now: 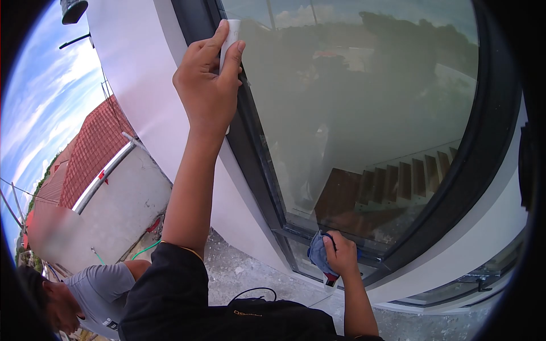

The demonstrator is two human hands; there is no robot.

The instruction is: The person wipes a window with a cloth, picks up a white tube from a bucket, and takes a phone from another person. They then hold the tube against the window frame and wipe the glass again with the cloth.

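Observation:
My left hand [207, 79] is raised to the dark window frame [256, 136], its fingers and thumb closed around a slim white bar-shaped piece [232, 29]. The piece lies along the frame, its middle hidden by the hand. Lower down, my right hand [341, 254] grips a bunched blue cloth [319, 253] at the bottom corner of the window. A small red and white thing [330, 278] pokes out below the cloth. Behind both hands, the glass pane [352, 113] shows reflections of sky and trees.
Through the glass, wooden stairs [406, 179] show. A person in a grey shirt [105, 287] is at lower left, near a low concrete wall [128, 199] and a green hose [147, 249]. A white wall [133, 74] borders the frame; another window [460, 292] is at lower right.

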